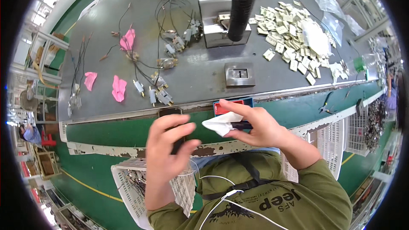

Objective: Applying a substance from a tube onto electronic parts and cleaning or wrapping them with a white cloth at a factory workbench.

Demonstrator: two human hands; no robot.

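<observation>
My right hand (pixel 266 128) is closed around a crumpled white wipe or paper (pixel 219 125), with a short black rod-like piece (pixel 242 125) between thumb and fingers. What the wipe covers is hidden. My left hand (pixel 167 145) hovers to the left, apart from the wipe, its fingers loosely curled and spread with nothing in them. Behind the left hand lies a dark flat object (pixel 169 112) at the bench edge, partly covered. Just beyond the right hand sits a blue box (pixel 248 101) with a red inside.
A metal block with a slot (pixel 240 76) stands before a metal fixture (pixel 223 37) under a black tube (pixel 243 10). Right lies a heap of cream ceramic pieces (pixel 289 38); left, wired parts (pixel 159 89) and pink scraps (pixel 119 88). Pliers (pixel 327 106) rest on the green ledge.
</observation>
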